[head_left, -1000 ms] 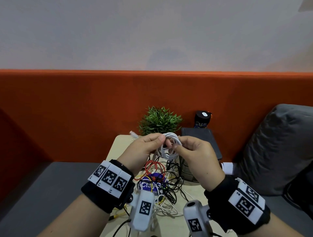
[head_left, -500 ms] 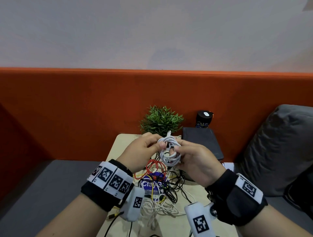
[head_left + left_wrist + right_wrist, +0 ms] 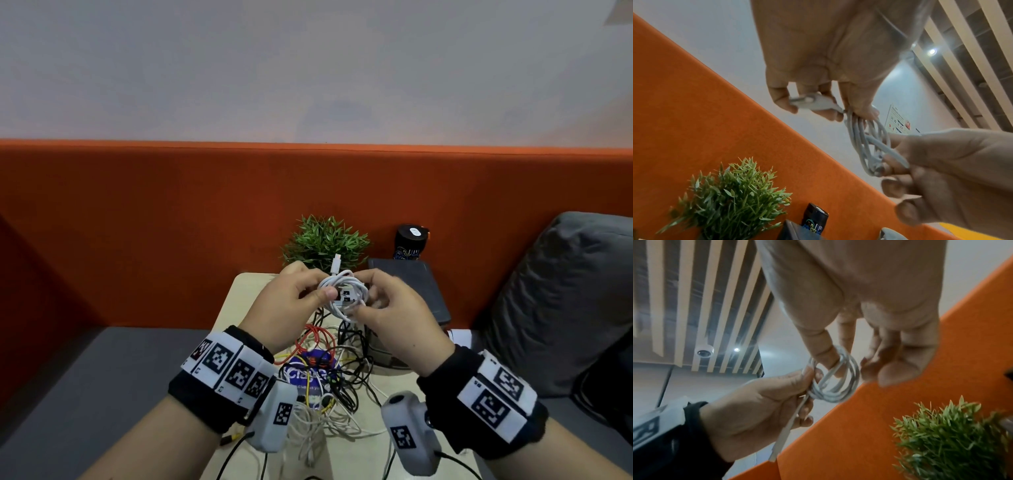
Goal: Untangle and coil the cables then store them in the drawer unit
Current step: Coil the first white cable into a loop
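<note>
White cable coil (image 3: 344, 295) now turned flatter, plug end (image 3: 336, 264) sticking up; left hand (image 3: 291, 308) and right hand (image 3: 394, 315) both keep pinching grip on it above tabletop (image 3: 233, 301).

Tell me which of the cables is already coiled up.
The white cable, held above the table between the left hand and right hand, is wound into a small coil. The red, black and yellow cables lie tangled on the table.

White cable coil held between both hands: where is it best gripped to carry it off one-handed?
Pinch the bundled side of the white cable coil where the left hand holds it, from the left; its loose connector end starts there, so that grip probably keeps the loops together.
</note>
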Available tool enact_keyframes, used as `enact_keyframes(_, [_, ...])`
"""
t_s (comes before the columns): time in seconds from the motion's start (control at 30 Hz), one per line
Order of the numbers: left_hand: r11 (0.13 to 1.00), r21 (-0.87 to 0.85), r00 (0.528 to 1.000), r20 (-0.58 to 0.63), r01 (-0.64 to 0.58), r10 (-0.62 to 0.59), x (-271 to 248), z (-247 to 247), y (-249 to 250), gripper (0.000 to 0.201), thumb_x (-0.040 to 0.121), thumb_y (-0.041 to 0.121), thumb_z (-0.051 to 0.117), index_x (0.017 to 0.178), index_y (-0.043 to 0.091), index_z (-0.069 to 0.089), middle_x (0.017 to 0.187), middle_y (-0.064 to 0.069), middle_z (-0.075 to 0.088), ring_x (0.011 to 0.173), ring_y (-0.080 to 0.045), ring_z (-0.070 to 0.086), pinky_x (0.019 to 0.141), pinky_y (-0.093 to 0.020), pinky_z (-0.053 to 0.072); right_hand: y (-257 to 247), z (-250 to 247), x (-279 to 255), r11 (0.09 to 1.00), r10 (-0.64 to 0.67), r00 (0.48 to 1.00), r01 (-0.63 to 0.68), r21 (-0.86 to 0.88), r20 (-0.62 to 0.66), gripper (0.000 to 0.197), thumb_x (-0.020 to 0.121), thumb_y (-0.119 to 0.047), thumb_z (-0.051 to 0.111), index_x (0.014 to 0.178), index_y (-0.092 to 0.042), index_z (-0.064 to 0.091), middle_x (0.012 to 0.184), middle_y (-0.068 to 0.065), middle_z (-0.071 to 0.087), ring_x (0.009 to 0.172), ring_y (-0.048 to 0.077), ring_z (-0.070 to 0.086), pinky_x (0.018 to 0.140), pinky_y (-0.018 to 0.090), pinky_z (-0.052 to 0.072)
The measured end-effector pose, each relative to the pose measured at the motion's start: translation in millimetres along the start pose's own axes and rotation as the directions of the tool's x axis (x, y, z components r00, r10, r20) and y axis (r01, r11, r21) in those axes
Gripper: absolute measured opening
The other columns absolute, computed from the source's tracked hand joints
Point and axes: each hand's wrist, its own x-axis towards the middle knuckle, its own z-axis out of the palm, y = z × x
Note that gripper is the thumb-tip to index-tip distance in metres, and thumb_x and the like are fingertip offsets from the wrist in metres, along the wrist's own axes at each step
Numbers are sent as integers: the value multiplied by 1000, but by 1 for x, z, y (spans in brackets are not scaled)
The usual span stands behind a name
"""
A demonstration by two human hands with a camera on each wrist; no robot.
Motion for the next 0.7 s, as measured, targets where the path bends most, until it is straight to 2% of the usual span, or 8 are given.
enact_keyframes(0.1, [994,104,1000,7,24,-24,1,-2,-7,14,92,37,54,81,45,56,80,6,41,75,-4,42,70,-28,29,-3,-8,0,998,47,986,-39,-51,163,49,86,-3,62,121,-36,57,68,-3,58,48,3,53,46,12,40])
enact_keyframes(0.17, [989,141,999,8,42,-43,1,-3,-8,17,93,38,52,79,48,52,80,6,40,75,-5,42,73,-32,29,-4,-12,3,992,63,974,-38,-120,218,64,85,-2,62,138,-35,45,78,-5,63,60,6,63,58,19,50])
enact_keyframes(0.23, [983,177,999,-6,51,-51,1,-3,-9,14,94,38,51,82,45,53,81,5,41,75,-5,42,73,-33,28,-4,-16,4,983,48,960,4,-182,277,74,87,1,58,145,-38,32,93,-8,62,74,10,69,75,27,54])
enact_keyframes(0.37, [991,116,998,-11,61,-60,3,-7,-10,8,94,33,52,90,34,60,83,3,43,68,-7,43,64,-21,32,-3,-17,3,900,-25,941,167,-403,336,87,89,-4,60,147,-49,13,108,-10,57,76,5,62,66,16,47])
enact_keyframes(0.43, [996,48,997,11,69,-70,4,-9,-9,8,94,31,54,91,32,61,83,2,42,70,-6,43,59,-12,33,-1,-16,2,914,-56,949,174,-367,310,82,90,-4,58,146,-50,18,105,-9,59,74,1,61,63,10,45])
enact_keyframes(0.5, [997,-23,997,34,72,-71,4,-11,-8,8,93,28,55,91,29,63,84,0,43,69,-6,45,59,-6,36,2,-13,4,956,-93,961,159,-248,261,65,91,-6,56,138,-47,37,99,-11,62,73,-1,64,64,9,45])
enact_keyframes(0.63, [989,-129,996,71,72,-63,3,-11,-6,9,91,26,58,90,29,67,80,3,45,61,1,49,58,-8,38,4,-4,5,996,-76,987,83,-41,145,24,89,-17,66,111,-26,63,93,-3,68,76,8,69,71,26,56])
enact_keyframes(0.7, [981,-168,993,81,98,-85,2,-9,-7,10,90,24,60,92,27,69,80,2,47,59,2,51,57,-9,39,6,-1,5,997,-60,990,67,-49,128,19,88,-18,67,107,-21,65,90,1,70,74,8,69,69,24,57])
